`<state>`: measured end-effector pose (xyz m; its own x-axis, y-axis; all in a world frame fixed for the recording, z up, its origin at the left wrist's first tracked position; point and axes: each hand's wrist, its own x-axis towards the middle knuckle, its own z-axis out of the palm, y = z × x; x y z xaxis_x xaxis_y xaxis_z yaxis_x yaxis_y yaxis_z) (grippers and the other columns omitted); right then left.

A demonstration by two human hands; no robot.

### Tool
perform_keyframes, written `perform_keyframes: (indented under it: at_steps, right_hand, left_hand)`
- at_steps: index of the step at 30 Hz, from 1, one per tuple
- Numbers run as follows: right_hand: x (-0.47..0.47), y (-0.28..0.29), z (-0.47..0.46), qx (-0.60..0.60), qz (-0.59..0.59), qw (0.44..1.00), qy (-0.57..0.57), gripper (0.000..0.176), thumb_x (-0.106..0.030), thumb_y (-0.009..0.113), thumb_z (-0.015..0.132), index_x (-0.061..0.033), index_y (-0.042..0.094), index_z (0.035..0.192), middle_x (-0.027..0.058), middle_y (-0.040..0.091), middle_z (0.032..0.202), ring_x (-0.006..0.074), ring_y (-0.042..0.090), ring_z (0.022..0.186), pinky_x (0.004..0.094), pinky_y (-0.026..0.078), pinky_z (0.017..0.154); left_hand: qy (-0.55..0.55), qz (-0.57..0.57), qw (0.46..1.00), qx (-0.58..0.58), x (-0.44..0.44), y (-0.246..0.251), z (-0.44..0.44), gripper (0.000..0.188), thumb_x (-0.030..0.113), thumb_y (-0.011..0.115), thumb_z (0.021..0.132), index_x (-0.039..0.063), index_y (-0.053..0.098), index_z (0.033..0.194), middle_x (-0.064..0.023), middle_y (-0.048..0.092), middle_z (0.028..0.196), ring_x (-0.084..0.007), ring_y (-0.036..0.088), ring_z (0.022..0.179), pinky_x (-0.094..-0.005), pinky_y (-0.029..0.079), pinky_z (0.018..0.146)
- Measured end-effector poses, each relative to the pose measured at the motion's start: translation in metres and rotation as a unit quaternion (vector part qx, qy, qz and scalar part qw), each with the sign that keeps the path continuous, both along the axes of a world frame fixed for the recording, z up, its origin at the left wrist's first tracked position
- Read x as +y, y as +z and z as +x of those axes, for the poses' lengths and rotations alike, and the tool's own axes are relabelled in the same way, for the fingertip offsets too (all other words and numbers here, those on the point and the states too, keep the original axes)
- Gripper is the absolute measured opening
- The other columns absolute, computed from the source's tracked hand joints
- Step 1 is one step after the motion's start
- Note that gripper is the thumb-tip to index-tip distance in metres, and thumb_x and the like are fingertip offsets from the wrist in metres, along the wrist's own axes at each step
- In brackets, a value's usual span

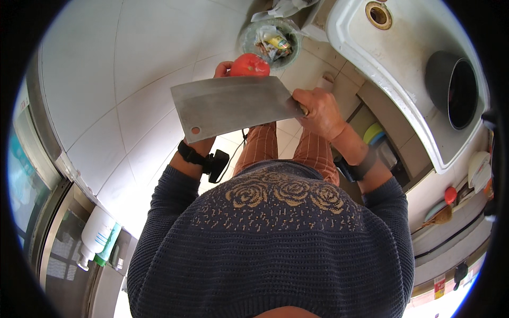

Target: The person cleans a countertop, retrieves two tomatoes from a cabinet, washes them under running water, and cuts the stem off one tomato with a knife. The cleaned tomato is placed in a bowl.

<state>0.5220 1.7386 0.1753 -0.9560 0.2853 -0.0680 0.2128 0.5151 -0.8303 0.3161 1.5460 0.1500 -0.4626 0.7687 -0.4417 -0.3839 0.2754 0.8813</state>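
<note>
A red tomato (249,65) rests in my left hand (223,69); only some fingertips show at its left side. The rest of that hand is hidden behind the broad steel blade of a cleaver (234,104). My right hand (320,108) grips the cleaver by its handle, which the fingers mostly cover. The blade lies flat to my view, its upper long edge against or just in front of the tomato's lower side; I cannot tell whether they touch. A round hole pierces the blade's far left corner.
Beyond the tomato stands a lined waste bin (292,55) holding wrappers and scraps. At the right is a white sink (397,51) with a dark pot (437,85) in it. Colored basins (373,133) sit on a shelf below. A white pump bottle (95,230) is at lower left.
</note>
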Motion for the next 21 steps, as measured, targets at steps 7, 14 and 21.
perform_keyframes:
  at_steps: [7,14,21]
  right_hand:
    - [0.009,-0.020,0.005,-0.015,0.010,1.000,-0.020,0.016,-0.010,0.072,0.074,-0.0095,0.057,0.080,0.0132,0.062,0.067,0.0379,0.063,0.066,0.0451,0.052,0.058]
    - [0.011,-0.036,0.005,-0.039,-0.002,0.999,-0.033,0.015,-0.009,0.072,0.075,-0.0087,0.059,0.084,0.0134,0.064,0.070,0.0376,0.064,0.067,0.0439,0.052,0.058]
    - [0.009,-0.062,0.004,-0.068,-0.014,0.997,-0.042,0.015,-0.010,0.072,0.076,-0.0080,0.060,0.086,0.0134,0.065,0.072,0.0374,0.065,0.070,0.0437,0.053,0.061]
  left_hand:
    - [0.084,0.049,0.968,-0.233,0.003,-0.005,-0.009,0.046,0.030,0.063,0.096,0.007,0.045,0.132,-0.0155,0.059,0.129,-0.0262,0.062,0.116,-0.0443,0.057,0.097]
    - [0.045,0.170,0.957,-0.230,0.005,-0.018,-0.003,0.045,0.029,0.066,0.094,0.002,0.056,0.128,-0.0164,0.062,0.126,-0.0277,0.062,0.116,-0.0416,0.055,0.096]
    - [0.112,0.072,0.955,-0.267,0.007,-0.045,-0.004,0.026,0.017,0.062,0.097,0.004,0.060,0.120,-0.0115,0.065,0.120,-0.0238,0.063,0.112,-0.0376,0.054,0.095]
